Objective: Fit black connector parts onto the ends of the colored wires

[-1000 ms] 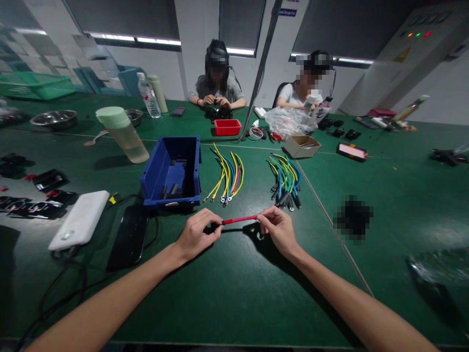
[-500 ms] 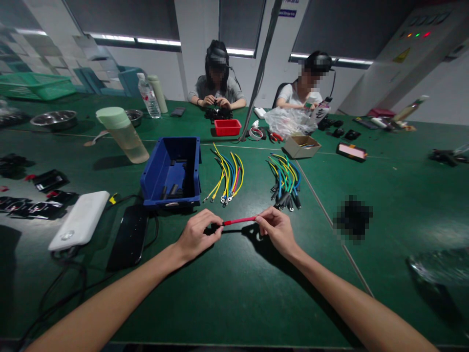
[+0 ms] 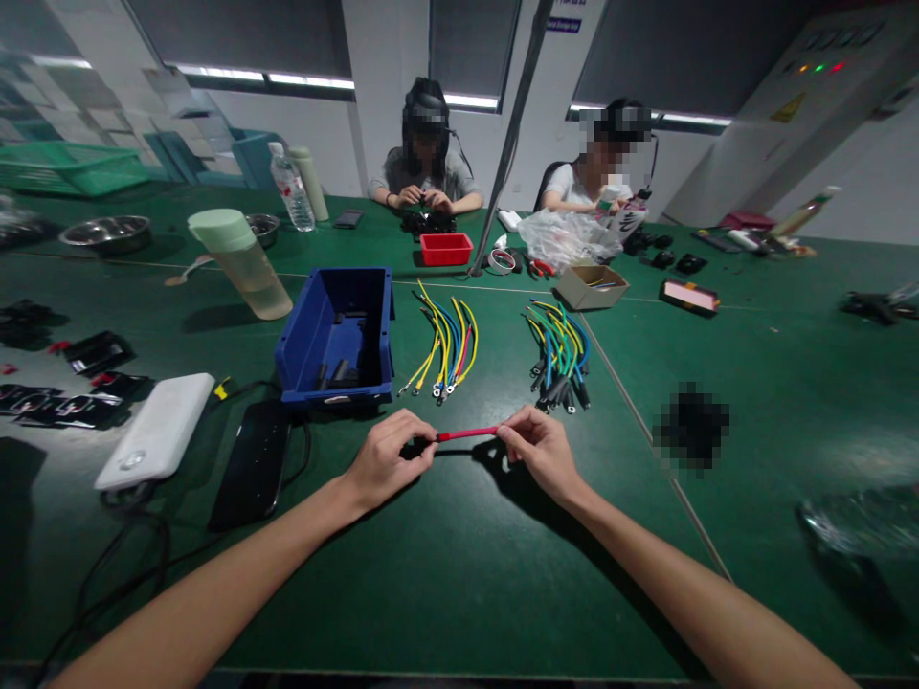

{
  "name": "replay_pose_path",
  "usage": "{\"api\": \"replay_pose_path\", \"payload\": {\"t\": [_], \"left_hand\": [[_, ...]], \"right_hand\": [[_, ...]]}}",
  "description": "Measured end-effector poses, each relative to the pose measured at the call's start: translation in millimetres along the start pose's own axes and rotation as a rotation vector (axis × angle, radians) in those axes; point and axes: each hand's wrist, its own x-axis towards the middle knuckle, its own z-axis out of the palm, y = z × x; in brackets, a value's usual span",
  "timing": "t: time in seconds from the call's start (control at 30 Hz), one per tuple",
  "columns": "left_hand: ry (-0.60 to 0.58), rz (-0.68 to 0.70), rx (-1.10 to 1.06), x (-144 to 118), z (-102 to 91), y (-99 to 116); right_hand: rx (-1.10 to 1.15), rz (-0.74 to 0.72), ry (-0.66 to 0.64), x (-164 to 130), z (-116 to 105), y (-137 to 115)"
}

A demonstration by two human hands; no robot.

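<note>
Between my two hands a short red wire (image 3: 470, 433) is stretched almost level above the green table. My left hand (image 3: 393, 457) pinches its left end, where something dark shows at the fingertips. Thumb and fingers of my right hand (image 3: 540, 448) are closed on the other end, which they hide. Beyond my hands lies a bundle of yellow, blue and red wires (image 3: 451, 335) with ring terminals. To its right is a second bundle of green, blue and yellow wires (image 3: 560, 344), several with black sleeves. A blue bin (image 3: 293, 368) with black tube pieces stands left of them.
A white power bank (image 3: 158, 431) and a black phone (image 3: 251, 464) with cables lie at left, near a green-lidded bottle (image 3: 240, 263). A metal pole (image 3: 513, 134) rises beyond the wires. Two people sit across the table, near a red tray (image 3: 446, 250) and a cardboard box (image 3: 593, 289).
My right hand has shifted very slightly left along the red wire, so a little less of it shows. My left hand has stayed in place.
</note>
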Motion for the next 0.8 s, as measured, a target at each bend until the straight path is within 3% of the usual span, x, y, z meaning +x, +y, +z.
{"api": "replay_pose_path", "payload": {"t": [0.8], "left_hand": [[-0.075, -0.008, -0.006, -1.5, 0.9, -1.3]], "right_hand": [[-0.141, 0.029, -0.209, -3.9, 0.6, -0.9]]}}
